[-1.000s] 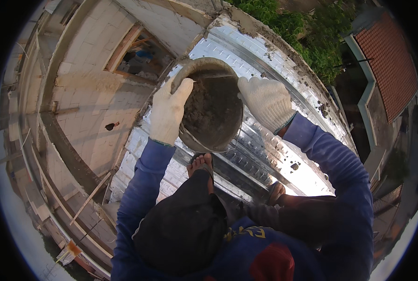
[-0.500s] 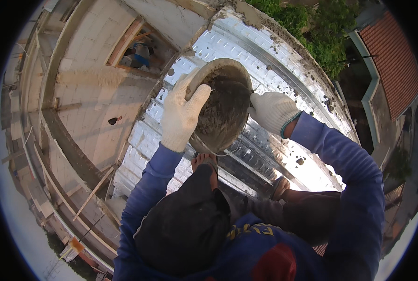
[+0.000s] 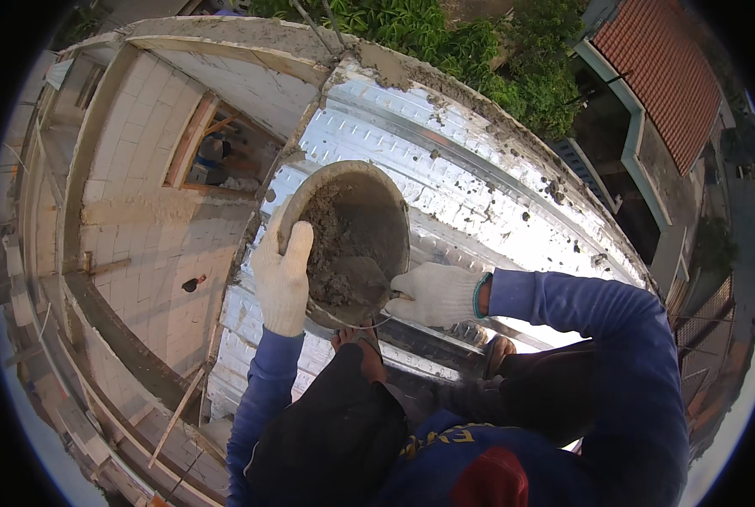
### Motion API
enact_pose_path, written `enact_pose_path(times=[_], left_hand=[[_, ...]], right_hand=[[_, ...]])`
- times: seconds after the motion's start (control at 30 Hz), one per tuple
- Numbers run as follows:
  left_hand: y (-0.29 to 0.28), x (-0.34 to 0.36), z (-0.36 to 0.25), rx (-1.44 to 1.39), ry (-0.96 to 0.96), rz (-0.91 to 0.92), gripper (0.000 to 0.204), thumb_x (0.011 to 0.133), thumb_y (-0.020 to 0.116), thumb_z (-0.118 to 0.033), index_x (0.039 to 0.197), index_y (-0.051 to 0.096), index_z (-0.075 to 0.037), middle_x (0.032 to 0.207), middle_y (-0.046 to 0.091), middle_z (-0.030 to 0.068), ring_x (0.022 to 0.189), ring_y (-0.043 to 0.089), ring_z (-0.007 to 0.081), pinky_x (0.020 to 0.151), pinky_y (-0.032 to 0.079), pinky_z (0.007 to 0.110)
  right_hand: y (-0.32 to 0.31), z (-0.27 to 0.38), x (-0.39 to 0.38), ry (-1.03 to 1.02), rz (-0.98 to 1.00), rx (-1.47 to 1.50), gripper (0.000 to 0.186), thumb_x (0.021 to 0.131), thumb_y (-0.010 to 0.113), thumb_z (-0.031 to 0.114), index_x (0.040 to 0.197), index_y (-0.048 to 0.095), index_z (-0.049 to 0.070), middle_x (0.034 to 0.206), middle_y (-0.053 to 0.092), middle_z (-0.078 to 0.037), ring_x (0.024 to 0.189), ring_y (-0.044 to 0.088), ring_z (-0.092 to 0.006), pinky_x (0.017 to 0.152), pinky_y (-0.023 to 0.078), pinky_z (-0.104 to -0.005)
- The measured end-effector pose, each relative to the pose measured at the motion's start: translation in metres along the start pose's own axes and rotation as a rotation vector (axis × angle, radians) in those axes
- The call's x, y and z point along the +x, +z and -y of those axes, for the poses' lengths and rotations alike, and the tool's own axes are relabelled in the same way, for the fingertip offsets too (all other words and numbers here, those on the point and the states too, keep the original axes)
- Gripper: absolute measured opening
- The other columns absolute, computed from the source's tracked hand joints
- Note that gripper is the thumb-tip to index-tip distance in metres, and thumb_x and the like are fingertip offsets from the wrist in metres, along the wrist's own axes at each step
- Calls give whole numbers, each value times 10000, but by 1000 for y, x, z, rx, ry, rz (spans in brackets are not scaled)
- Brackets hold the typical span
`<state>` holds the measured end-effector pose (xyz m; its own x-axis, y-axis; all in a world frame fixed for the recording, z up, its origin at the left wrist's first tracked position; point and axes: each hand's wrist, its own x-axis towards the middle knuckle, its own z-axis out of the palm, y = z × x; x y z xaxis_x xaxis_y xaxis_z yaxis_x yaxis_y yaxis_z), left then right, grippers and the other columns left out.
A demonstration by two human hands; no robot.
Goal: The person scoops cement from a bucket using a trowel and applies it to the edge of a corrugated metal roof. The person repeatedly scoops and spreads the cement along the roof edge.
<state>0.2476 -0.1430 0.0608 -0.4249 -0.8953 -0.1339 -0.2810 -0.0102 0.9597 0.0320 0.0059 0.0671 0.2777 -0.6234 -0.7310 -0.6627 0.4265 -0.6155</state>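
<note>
A round mortar bucket (image 3: 382, 211), its rim caked with grey, is tilted above the metal decking in front of my legs. My left hand (image 3: 281, 279), in a white knit glove, grips its left side with the thumb over the rim. Wet grey mortar (image 3: 328, 241) lies along the left and lower inside of the bucket. My right hand (image 3: 438, 294), gloved too, is closed around a trowel (image 3: 357, 277) at the bucket's lower right rim. The trowel's blade rests in the mortar; its handle is mostly hidden by my fingers. A thin wire bail hangs below the rim.
Shiny ribbed metal decking (image 3: 454, 215), spattered with mortar, lies under my feet. At left, beyond the decking's edge, a pale block wall (image 3: 141, 177) drops away, with a wood-framed opening (image 3: 179, 152) and a person inside. Trees (image 3: 445, 42) and a tiled roof (image 3: 656, 76) stand beyond.
The bucket has shifted left and nearer to me, both hands moving with it. The trowel blade has gone from the upper right inside to the lower mortar.
</note>
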Motion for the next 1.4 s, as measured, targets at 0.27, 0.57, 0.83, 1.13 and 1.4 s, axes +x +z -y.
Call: enact_pose_path(times=[0.27, 0.57, 0.83, 1.13, 1.4], left_hand=[[10, -2, -3, -101, -124, -144, 530, 1185, 654, -359, 1503, 686, 65, 1409, 737, 131, 1271, 666, 224, 1136, 509, 378], [-6, -8, 11, -42, -90, -296, 519, 1201, 627, -348, 1488, 704, 78, 1374, 770, 152, 1219, 691, 238, 1125, 510, 393], [10, -10, -5, 65, -108, -251, 539, 1182, 635, -337, 1481, 698, 106, 1406, 764, 178, 1244, 696, 255, 1139, 516, 407], [-2, -11, 10, -34, -113, -316, 497, 1187, 622, -297, 1477, 701, 99, 1415, 761, 165, 1242, 691, 250, 1140, 515, 400], [7, -11, -3, 10, -92, -246, 487, 1187, 621, -292, 1488, 703, 83, 1410, 761, 156, 1244, 686, 236, 1134, 515, 391]], right_hand=[[-17, -30, -29, -20, 6, 475, 520, 1148, 560, 480, 1315, 749, 25, 985, 748, -146, 806, 767, -239, 679, 656, -412], [-124, -125, -30, 73, -402, 692, 465, 1139, 606, 416, 1308, 745, 7, 847, 700, -46, 637, 701, -138, 555, 635, -324], [-179, -205, 96, 366, -1092, -516, 297, 1124, 655, 285, 1211, 704, 5, 1030, 831, -208, 954, 841, -402, 814, 681, -551], [-152, -167, 79, 382, -1018, -454, 328, 1142, 616, 288, 1287, 699, 6, 1082, 822, -278, 1051, 836, -427, 846, 672, -568], [-183, -178, 91, 163, -841, 571, 555, 1138, 525, 430, 1323, 745, -45, 1026, 802, -216, 851, 790, -367, 875, 637, -517]])
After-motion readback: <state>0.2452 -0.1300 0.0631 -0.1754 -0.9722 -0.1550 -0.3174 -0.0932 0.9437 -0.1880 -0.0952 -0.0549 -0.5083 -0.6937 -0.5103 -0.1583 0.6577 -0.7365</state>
